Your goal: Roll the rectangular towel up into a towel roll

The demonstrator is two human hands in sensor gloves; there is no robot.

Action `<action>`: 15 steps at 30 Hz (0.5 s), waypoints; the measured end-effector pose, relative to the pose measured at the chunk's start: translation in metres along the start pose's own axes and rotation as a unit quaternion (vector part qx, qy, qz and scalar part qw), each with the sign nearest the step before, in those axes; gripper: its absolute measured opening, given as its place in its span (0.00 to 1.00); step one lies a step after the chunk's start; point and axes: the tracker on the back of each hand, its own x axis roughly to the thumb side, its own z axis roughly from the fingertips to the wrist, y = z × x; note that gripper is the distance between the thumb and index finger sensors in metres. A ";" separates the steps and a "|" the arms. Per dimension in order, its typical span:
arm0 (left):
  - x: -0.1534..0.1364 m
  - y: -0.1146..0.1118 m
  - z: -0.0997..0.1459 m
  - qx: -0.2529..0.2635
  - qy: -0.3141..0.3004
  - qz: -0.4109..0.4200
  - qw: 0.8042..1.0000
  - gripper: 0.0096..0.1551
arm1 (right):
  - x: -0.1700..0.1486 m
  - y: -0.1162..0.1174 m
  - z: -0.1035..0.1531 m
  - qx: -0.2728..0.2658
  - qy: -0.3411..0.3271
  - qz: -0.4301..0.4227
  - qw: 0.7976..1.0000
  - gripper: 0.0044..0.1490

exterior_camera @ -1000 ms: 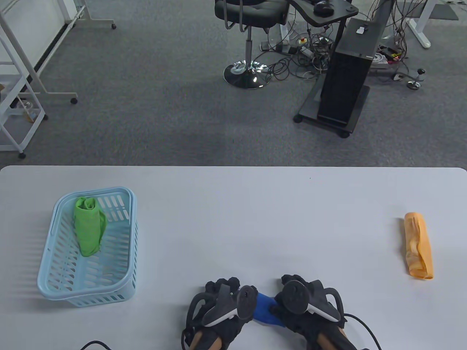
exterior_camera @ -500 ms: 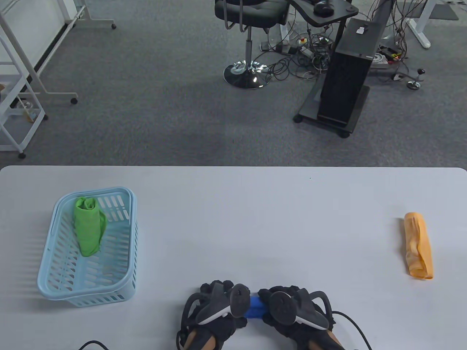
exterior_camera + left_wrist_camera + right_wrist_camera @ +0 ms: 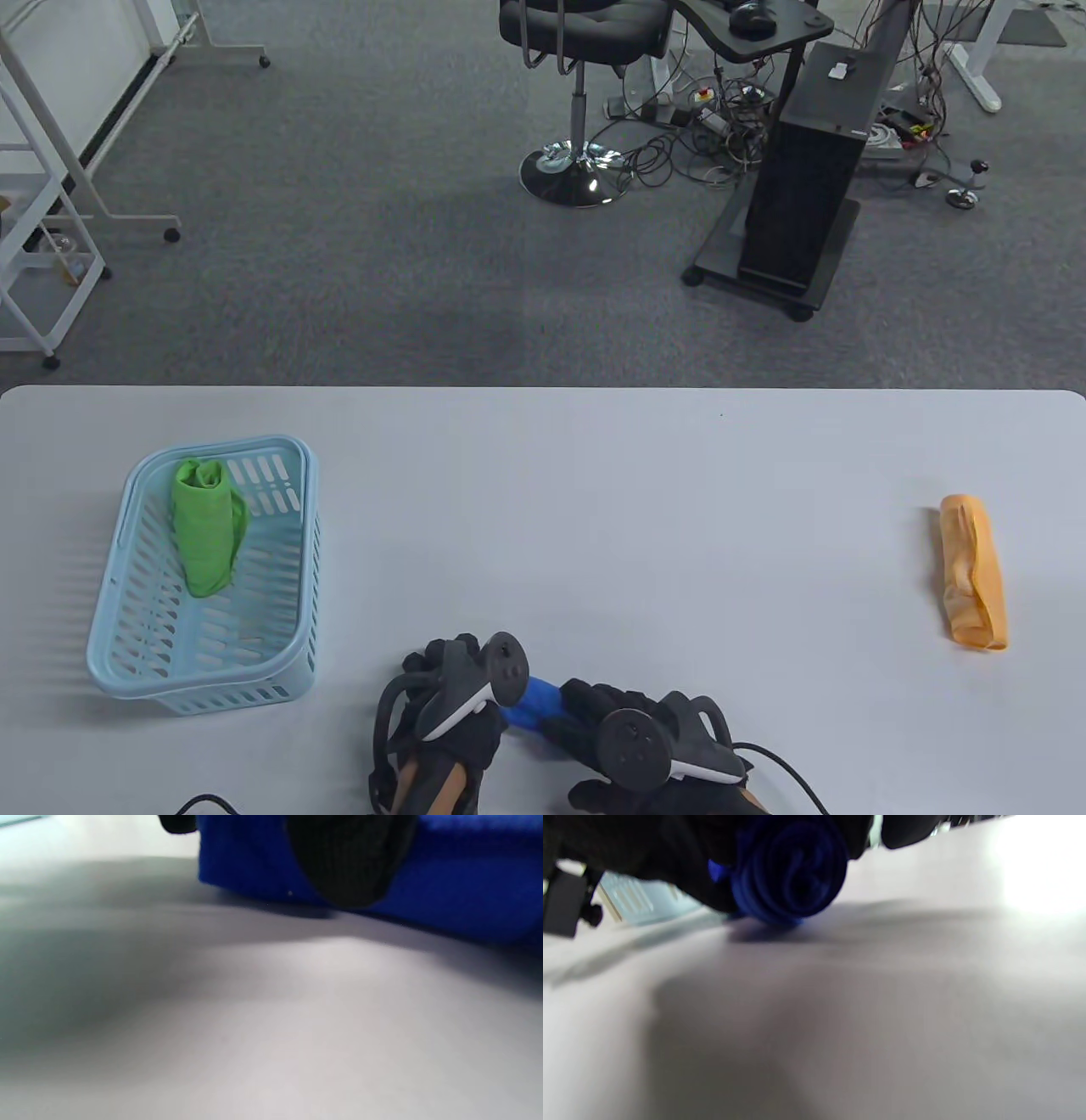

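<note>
Between both hands, blue towel, tight spiral roll (end-on coils)

An office or lab workspace is shown: grey carpet, a black swivel chair on a chrome base, a computer tower on a wheeled stand, tangled cables, and white rolling racks beyond the desk's far edge.

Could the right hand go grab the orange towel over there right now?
Probably not yet: the right hand is busy gripping the blue towel roll. Nothing lies on the table between it and the orange towel, though.
</note>
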 end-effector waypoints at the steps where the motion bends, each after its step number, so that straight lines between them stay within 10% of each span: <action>1: 0.001 0.000 0.000 0.005 -0.004 -0.002 1.000 0.41 | 0.000 0.003 0.000 0.013 0.005 0.013 1.000 0.49; 15: -0.012 0.039 0.033 0.220 -0.038 0.100 0.970 0.49 | -0.036 -0.006 -0.003 -0.058 0.135 0.102 0.984 0.51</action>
